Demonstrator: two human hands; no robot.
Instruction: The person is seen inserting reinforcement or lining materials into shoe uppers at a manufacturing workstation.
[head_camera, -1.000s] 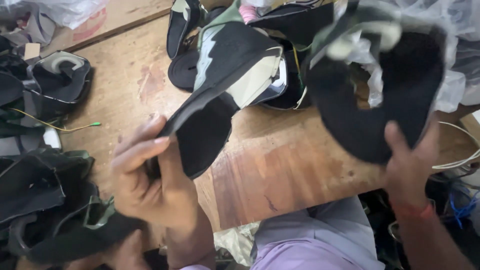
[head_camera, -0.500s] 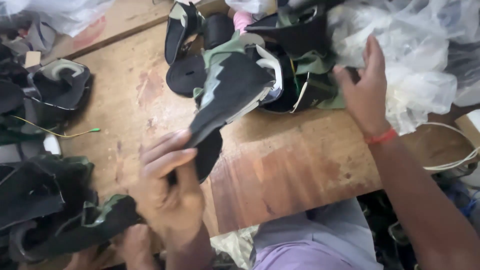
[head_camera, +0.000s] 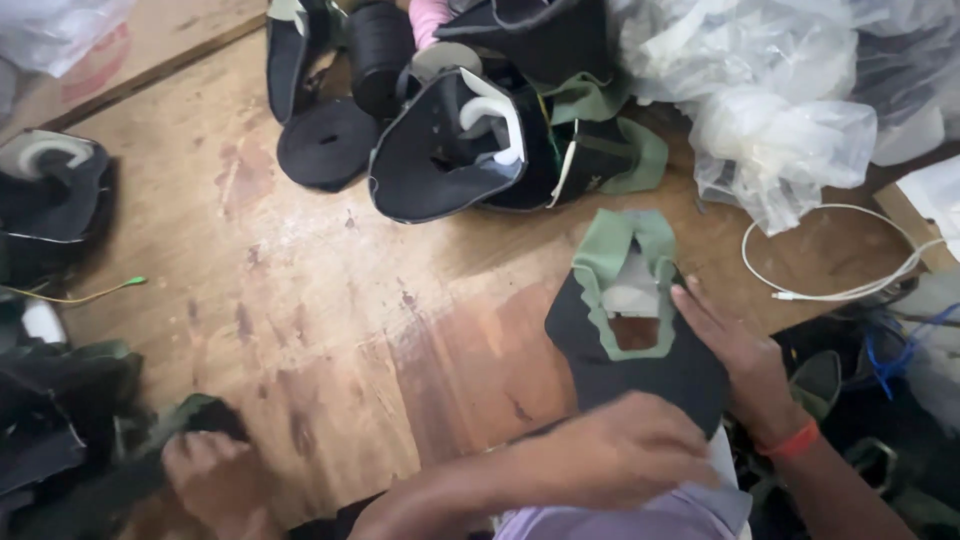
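- Near the front edge of the tabletop (head_camera: 330, 330), a black shoe upper (head_camera: 640, 345) with green collar trim is being laid flat, opening upward, apparently so that it can be spread and checked.
- It is being steadied by the right hand (head_camera: 735, 350), whose fingers are being kept extended and flat against the piece's right edge, nothing being gripped.
- The left hand (head_camera: 625, 460) is being passed across the lower part of the piece; it is blurred, so whether its fingers are closed on the material cannot be told.
- Another hand (head_camera: 215, 480) is being shown at lower left beside a dark pile (head_camera: 70, 420) of similar pieces.
- More uppers (head_camera: 470, 140) are being kept heaped at the far side, next to crumpled plastic bags (head_camera: 770, 110) and a white cable (head_camera: 840, 270).
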